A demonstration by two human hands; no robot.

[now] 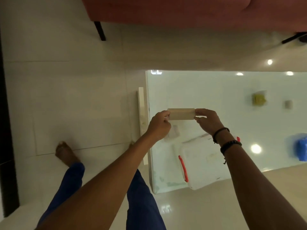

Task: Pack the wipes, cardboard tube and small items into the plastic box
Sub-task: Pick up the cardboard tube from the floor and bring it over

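1. Surface: one, white and glossy, carrying everything but the tube.
2. Box: one, clear plastic with red latches, at the near edge of the surface, under the right forearm. Probably light and fairly stiff, slick-walled; best taken by the rim or the latched ends. Lid on or off: cannot tell.
3. Wipes: one blue pack, likely these, at the right edge of view, well apart from the box. Looks soft and crinkly, slippery in film; best gripped across the whole width.
4. Tube: one, tan cardboard, held level in the air above the surface, beyond the box. Light, hollow, stiff along its length but easily crushed at the middle; best held at the ends, as now.
5. Left hand: closed, fingertips pinching the tube's left end.
6. Right hand: closed, fingertips pinching the tube's right end.
7. Small items: two seen, a yellow one and a grey one, near each other on the far right of the surface. Too blurred to identify; probably light, a fingertip pinch each.
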